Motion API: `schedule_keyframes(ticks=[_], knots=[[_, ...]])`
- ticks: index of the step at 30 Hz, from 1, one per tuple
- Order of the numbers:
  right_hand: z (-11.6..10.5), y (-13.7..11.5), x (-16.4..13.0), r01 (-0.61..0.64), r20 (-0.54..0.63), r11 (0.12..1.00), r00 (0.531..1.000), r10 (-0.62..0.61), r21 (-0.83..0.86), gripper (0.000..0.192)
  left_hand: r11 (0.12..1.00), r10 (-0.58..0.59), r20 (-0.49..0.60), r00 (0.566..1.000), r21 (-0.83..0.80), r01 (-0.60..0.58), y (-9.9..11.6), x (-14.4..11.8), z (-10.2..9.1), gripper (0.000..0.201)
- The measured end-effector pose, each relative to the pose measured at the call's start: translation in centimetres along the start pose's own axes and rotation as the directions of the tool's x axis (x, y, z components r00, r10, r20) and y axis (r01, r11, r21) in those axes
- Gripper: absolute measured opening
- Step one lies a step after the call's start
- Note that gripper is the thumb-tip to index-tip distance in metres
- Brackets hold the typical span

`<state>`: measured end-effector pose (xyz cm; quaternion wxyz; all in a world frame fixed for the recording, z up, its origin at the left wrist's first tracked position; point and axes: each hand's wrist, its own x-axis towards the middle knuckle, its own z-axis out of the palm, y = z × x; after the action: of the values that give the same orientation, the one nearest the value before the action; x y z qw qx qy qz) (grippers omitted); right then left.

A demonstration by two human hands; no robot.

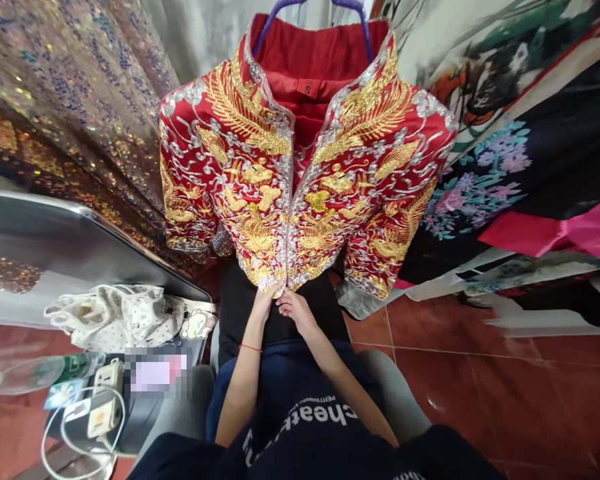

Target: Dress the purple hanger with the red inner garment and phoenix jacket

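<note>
1. Nearest the camera is the person's dark printed top [300, 427], with both bare forearms running out over it, away from the body toward the far middle of the scene.
2. Left hand [266, 300], with a thin red thread at the wrist, reaches the bottom hem of the red embroidered jacket [305, 173]; its fingertips are closed on the hem edge just left of the front opening.
3. Right hand [294, 308] lies touching the left one, slightly nearer the body; its fingers are curled at the same spot, though whether they pinch cloth or only press on it is too small to tell.
4. That jacket hangs upright on a purple hanger [365, 27], straight ahead and above the hands. Its long axis, the front seam edged in silver, runs vertically and ends right at the fingertips.
5. Both hands meet the hem from below; the left is the one that sits higher against the cloth.
6. Left of the arms, on a dark surface, lie a white dotted pouch [120, 313], a charger with coiled white cable [97, 413] and a plastic bottle [45, 373].
7. Patterned fabrics [485, 173] hang to the right above red floor tiles [480, 387].
</note>
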<state>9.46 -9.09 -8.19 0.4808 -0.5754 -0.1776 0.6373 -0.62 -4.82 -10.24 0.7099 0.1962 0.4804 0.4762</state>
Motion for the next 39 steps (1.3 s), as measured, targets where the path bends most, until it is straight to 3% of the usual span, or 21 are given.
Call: schedule_keyframes(ticks=[7,12,20,29,39], knots=[[-0.4,-2.0,-0.4,0.251,0.021,0.956,0.968,-0.251,-0.15,0.041,0.999,0.04,0.089,0.995,0.008,-0.041,0.6,-0.5,-0.6,0.064],[-0.6,-2.2,-0.9,0.331,0.011,0.921,0.942,-0.336,-0.204,0.04,0.999,0.037,0.085,0.996,0.02,-0.039,0.1,-0.4,-0.2,0.065],[-0.9,-3.5,-1.6,0.407,0.008,0.846,0.902,-0.431,-0.345,0.02,0.997,0.059,0.079,0.995,0.045,-0.062,0.1,-0.5,-0.1,0.068],[-0.4,-3.1,-0.7,0.375,-0.01,0.886,0.92,-0.392,-0.272,0.021,0.98,0.167,0.034,0.985,0.106,-0.169,0.3,-0.7,0.0,0.07],[0.2,-4.2,-0.9,0.266,-0.017,0.96,0.963,-0.268,-0.088,0.027,0.973,0.189,0.009,0.982,0.135,-0.189,1.0,-1.1,0.7,0.066]])
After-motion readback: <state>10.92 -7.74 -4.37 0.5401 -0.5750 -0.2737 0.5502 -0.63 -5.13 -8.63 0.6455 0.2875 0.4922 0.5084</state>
